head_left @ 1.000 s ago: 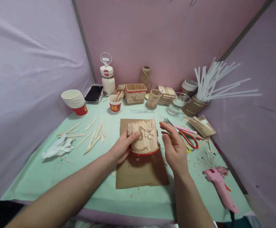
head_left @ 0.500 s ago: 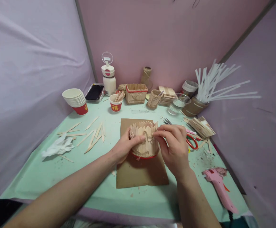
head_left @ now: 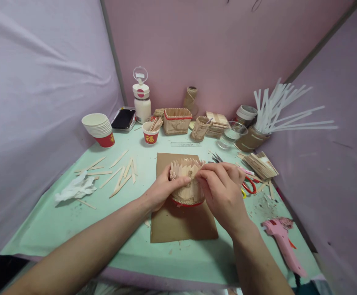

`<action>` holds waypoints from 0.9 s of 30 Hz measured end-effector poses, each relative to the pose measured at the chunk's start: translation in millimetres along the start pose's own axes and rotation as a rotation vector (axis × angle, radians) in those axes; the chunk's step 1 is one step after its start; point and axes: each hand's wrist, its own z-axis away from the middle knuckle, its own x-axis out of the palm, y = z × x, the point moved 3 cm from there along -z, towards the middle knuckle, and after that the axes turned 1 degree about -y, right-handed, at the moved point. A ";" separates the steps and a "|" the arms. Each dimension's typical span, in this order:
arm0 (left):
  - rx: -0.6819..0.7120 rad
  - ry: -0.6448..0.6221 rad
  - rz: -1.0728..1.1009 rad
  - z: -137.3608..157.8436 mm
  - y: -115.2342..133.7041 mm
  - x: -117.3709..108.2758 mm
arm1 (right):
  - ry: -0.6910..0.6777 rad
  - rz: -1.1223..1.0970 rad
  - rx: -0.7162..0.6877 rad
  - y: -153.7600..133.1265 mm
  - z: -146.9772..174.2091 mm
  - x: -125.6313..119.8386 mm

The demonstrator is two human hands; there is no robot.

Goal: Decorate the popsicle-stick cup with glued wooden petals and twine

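Observation:
A round wooden-stick basket [head_left: 184, 191] with a jagged top edge and a red band round its base is held above a sheet of brown cardboard [head_left: 184, 227]. My left hand [head_left: 166, 186] is closed round its left side, the thumb pressed on the front. Against the front wall my right hand [head_left: 223, 186] pinches with thumb and forefinger at a bit of twine [head_left: 191, 174]; the fingers hide most of it. The inside of the basket is mostly out of sight.
Loose sticks [head_left: 124, 176] and a crumpled tissue [head_left: 76, 188] lie left. Scissors [head_left: 248, 185] and a pink glue gun [head_left: 284, 246] lie right. Along the back stand paper cups [head_left: 100, 131], a rectangular basket [head_left: 177, 123], a twine spool [head_left: 190, 97] and a water bowl [head_left: 232, 135].
My right hand has shifted slightly left across the basket's front, covering more of the twine. The basket has tipped a little, and my left hand keeps its hold.

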 end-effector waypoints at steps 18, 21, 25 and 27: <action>0.032 0.074 -0.117 -2.1 -4.5 -7.0 | -0.017 0.000 0.058 -4.9 -1.4 -3.6; 0.042 0.073 -0.107 -2.1 -4.0 -7.1 | 0.049 -0.021 0.098 1.2 2.1 -8.5; 0.038 0.074 -0.070 -2.1 -3.4 -7.2 | 0.086 -0.051 0.158 9.9 12.4 -17.3; 0.027 0.069 -0.019 -2.3 -2.6 -7.0 | 0.120 -0.061 0.207 16.6 24.1 -24.2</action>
